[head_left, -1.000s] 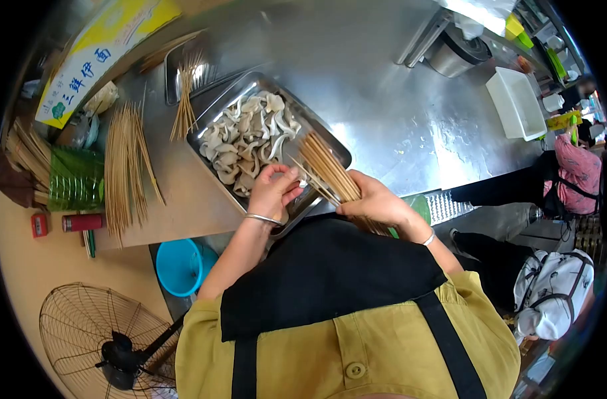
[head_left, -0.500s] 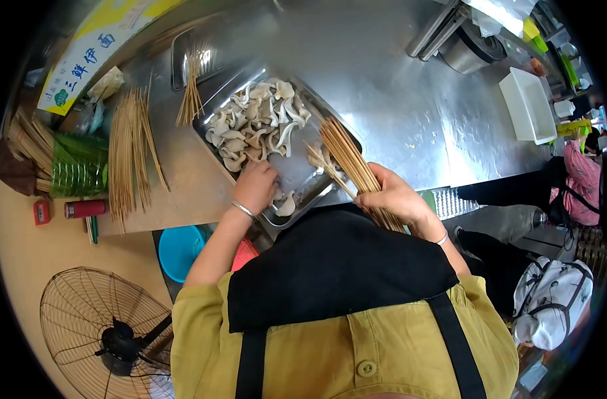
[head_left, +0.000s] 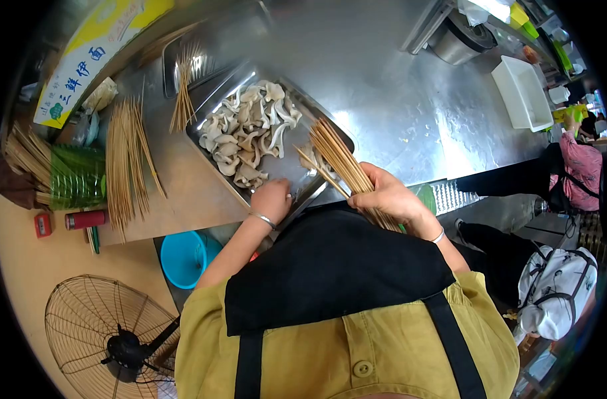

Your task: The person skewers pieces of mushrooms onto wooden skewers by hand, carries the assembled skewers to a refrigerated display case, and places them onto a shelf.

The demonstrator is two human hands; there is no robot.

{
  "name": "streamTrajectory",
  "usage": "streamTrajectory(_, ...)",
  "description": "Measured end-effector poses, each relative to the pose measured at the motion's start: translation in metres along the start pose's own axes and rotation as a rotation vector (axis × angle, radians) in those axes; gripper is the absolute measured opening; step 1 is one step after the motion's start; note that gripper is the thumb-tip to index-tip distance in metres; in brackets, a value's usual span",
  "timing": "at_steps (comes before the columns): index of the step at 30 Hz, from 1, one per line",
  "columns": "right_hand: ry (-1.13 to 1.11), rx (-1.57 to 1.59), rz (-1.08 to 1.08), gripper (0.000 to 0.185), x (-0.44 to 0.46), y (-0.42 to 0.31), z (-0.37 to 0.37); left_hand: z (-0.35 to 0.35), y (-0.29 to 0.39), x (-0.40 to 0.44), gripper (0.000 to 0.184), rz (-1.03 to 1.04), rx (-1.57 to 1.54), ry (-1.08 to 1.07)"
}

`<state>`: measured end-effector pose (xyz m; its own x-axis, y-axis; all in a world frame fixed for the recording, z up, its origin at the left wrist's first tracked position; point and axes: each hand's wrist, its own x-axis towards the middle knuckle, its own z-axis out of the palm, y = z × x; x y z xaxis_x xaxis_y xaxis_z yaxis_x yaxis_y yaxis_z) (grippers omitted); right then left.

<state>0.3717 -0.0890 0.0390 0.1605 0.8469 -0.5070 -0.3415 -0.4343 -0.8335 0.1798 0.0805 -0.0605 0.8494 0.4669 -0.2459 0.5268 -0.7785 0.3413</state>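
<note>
Grey-white oyster mushrooms [head_left: 247, 133] lie heaped in a metal tray [head_left: 213, 163] in front of me. At the tray's near edge is my left hand [head_left: 272, 201], its fingers curled closed; what they hold, if anything, is hidden. My right hand [head_left: 386, 196] grips a thick bundle of bamboo skewers [head_left: 340, 156], slanting over the tray's right side. One skewer [head_left: 323, 174] stands apart from the bundle, between thumb and fingers. Pale mushroom pieces [head_left: 313, 159] show beside the bundle's tips, partly hidden, and I cannot tell whether they are threaded on.
More skewers [head_left: 127, 166] lie on the counter at left, beside a green plastic container [head_left: 77, 176]. A smaller metal tray [head_left: 170, 73] with skewers sits behind. A blue bucket [head_left: 183, 259] and a fan [head_left: 110, 339] stand below left. A white bin [head_left: 523, 93] is at right, near another person [head_left: 576, 166].
My left hand has moved from the heap toward the tray's near edge, covering where a loose mushroom piece lay. My right hand keeps its grip on the skewers. The view has shifted slightly.
</note>
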Motion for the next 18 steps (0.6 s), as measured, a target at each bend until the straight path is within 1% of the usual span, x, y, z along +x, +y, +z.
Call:
streamTrajectory(1, 0.003, -0.001, -0.007, 0.043, -0.001, 0.000, -0.001, -0.008, 0.002, 0.000, 0.015, -0.020, -0.086, -0.024)
streamTrajectory(2, 0.011, -0.004, -0.008, 0.043, -0.001, 0.002, -0.002, -0.014, 0.002, 0.000, 0.015, -0.015, -0.083, -0.020)
streamTrajectory(4, 0.022, -0.009, -0.023, 0.043, 0.001, 0.005, -0.004, -0.027, -0.005, 0.002, 0.014, -0.321, -0.794, -0.005)
streamTrajectory(5, 0.019, -0.030, -0.016, 0.044, 0.001, 0.008, -0.006, -0.031, -0.008, 0.002, 0.014, -0.314, -0.788, 0.001)
streamTrajectory(7, 0.014, -0.052, -0.022, 0.044, 0.001, 0.007, -0.005, -0.038, -0.014, 0.001, 0.022, -0.394, -1.850, 0.112)
streamTrajectory(8, 0.006, -0.045, -0.029, 0.044, 0.000, 0.005, -0.004, -0.033, -0.023, 0.002, 0.027, -0.328, -2.040, 0.099)
streamTrajectory(9, -0.001, -0.038, -0.035, 0.045, 0.000, 0.004, -0.003, -0.028, -0.026, 0.004, 0.027, -0.316, -2.036, 0.101)
streamTrajectory(11, -0.007, -0.048, -0.049, 0.046, 0.001, 0.005, -0.003, -0.021, -0.031, 0.007, 0.025, -0.326, -2.337, 0.113)
streamTrajectory(12, -0.009, -0.085, -0.060, 0.047, 0.001, 0.003, -0.001, -0.021, -0.030, 0.008, 0.024, -0.348, -2.421, 0.089)
streamTrajectory(13, -0.011, -0.122, -0.070, 0.048, 0.001, 0.002, 0.000, -0.021, -0.029, 0.009, 0.024, -0.339, -2.421, 0.088)
streamTrajectory(15, -0.014, -0.150, -0.085, 0.050, 0.004, 0.006, 0.000, -0.021, -0.022, 0.013, 0.021, -0.481, -2.497, 0.102)
streamTrajectory(17, -0.004, -0.107, -0.091, 0.049, 0.007, 0.011, -0.001, -0.005, -0.030, 0.020, 0.018, -0.453, -2.512, 0.098)
streamTrajectory(18, -0.003, -0.111, -0.090, 0.049, 0.006, 0.010, -0.001, -0.002, -0.031, 0.023, 0.018, -0.456, -2.530, 0.058)
